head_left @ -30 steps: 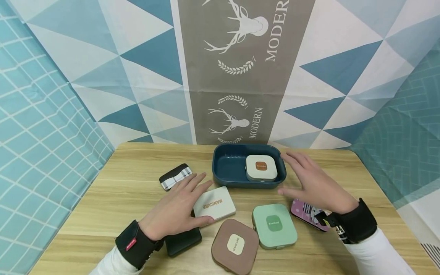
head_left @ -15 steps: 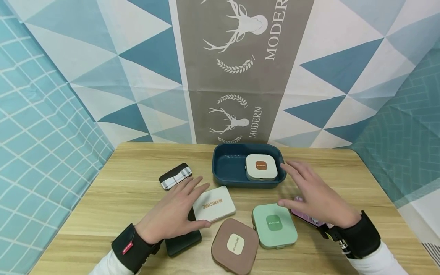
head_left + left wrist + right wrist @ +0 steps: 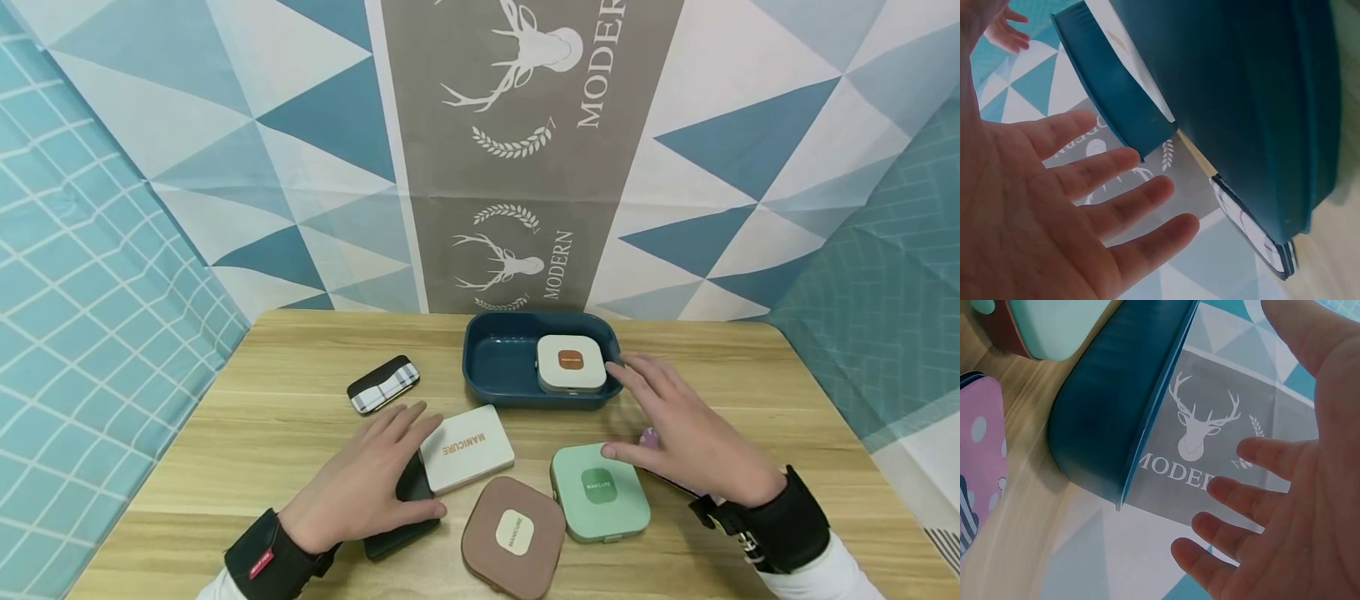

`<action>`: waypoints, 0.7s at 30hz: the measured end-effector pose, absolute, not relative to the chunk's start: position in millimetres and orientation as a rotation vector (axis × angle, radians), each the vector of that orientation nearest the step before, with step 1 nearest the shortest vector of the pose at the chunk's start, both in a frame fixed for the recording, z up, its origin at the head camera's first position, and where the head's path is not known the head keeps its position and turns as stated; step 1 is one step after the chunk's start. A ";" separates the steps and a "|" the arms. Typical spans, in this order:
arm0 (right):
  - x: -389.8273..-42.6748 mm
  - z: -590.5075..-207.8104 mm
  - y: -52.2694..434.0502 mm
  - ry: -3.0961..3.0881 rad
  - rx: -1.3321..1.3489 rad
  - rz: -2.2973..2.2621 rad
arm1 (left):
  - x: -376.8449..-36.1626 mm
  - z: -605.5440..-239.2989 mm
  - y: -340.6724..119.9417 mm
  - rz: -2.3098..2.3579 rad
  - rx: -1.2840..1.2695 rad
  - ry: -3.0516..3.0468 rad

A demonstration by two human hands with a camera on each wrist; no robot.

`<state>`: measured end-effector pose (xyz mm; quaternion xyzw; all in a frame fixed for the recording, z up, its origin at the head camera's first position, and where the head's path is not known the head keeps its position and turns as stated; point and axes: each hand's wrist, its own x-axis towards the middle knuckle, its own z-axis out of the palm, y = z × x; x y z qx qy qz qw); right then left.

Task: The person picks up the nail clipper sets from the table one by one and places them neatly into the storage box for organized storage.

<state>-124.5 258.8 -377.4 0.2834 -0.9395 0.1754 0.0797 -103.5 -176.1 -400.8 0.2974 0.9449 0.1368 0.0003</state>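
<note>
Behind the tabletop [image 3: 300, 375] we see a hanging cloth [image 3: 525, 167] of blue and white triangles, with a grey band bearing deer heads and the word MODERN. On the pale wood, toward the back, stands a dark blue tray [image 3: 495, 367], and in its right part lies a cream case [image 3: 571, 363] with a brown square label.

Our left hand [image 3: 363, 487] lies flat, fingers straight and spread, its grip loose and closed on nothing; the palm rests on a dark green case [image 3: 397, 533], and the fingertips reach just beside a white case [image 3: 467, 448] printed MANICURE. Our right hand [image 3: 686, 429] hovers with fingers spread and relaxed, holding nothing; its fingertips are near the right end of the tray, and its thumb is at the upper right corner of a mint green case [image 3: 600, 492]. Whether the thumb touches the case we cannot tell. Under this hand, partly hidden, lies a pink patterned case [image 3: 649, 437].

At the front edge, between the dark green case and the mint one, sits a brown case [image 3: 513, 537] with a cream label. Off to the left, well apart from the rest, lies a small black and white case [image 3: 383, 384].
</note>
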 end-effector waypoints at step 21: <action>-123.5 -379.9 257.1 -2.816 0.849 0.477 | -89.4 -411.1 -186.8 0.416 0.841 2.963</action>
